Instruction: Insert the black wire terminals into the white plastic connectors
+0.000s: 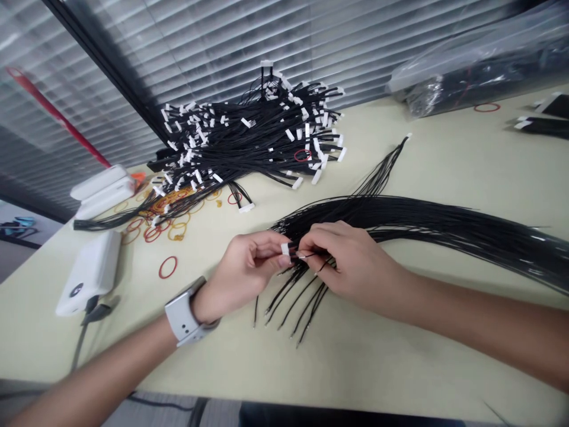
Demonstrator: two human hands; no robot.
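Observation:
Between the thumb and fingers of my left hand (246, 264) is a small white connector (285, 249), pinched near its end. My right hand (351, 261) is closed around a thin black wire (306, 255), its metal tip close to the connector; whether the tip is inside it I cannot tell. Several loose wires with bare metal ends (288, 311) hang below the right hand. Behind and under both hands runs a thick bundle of black wires (427, 219), stretching to the right edge. A thinner group of wires (386, 166) angles up from it to a white end.
A large heap of black cables with white connectors (253, 136) lies at the back. Red and yellow rubber bands (178, 222) are scattered left of it, near white boxes (104, 190) and a white device with a cord (91, 273). A plastic-wrapped bundle (484, 71) sits back right.

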